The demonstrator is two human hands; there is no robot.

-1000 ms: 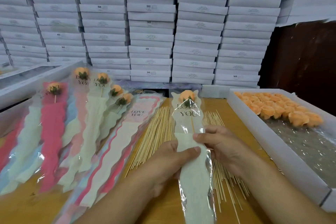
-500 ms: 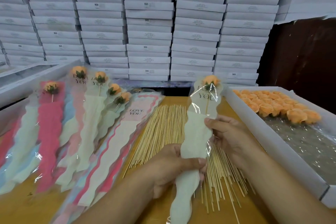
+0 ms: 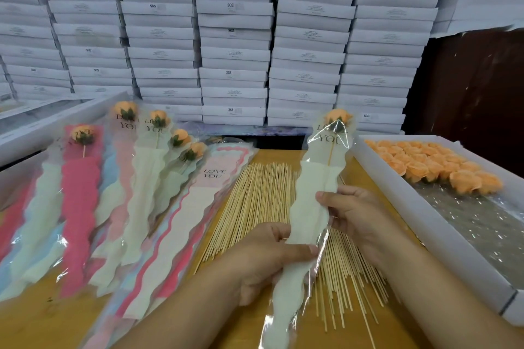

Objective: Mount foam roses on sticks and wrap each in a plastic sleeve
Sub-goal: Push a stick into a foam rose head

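An orange foam rose (image 3: 337, 116) on a thin stick sits inside a clear plastic sleeve (image 3: 312, 207) with a pale green liner and "LOVE YOU" print. The sleeve is lifted off the table and tilted up to the right. My left hand (image 3: 269, 258) grips its lower half, thumb across the front. My right hand (image 3: 354, 215) pinches the sleeve's right edge higher up. Beneath lies a spread of bamboo sticks (image 3: 261, 201). A white tray (image 3: 402, 212) on the right holds several loose orange roses (image 3: 431, 167).
Wrapped roses (image 3: 130, 156) lie fanned at the left in pink, blue and green sleeves beside a stack of unfilled sleeves (image 3: 198, 207). White flat boxes (image 3: 235, 37) are stacked high behind the wooden table (image 3: 354, 337). A white box edge (image 3: 42, 127) runs along the far left.
Both hands have lifted the sleeved rose off the table and swung its top up and to the right. My right hand slid higher along the sleeve's edge.
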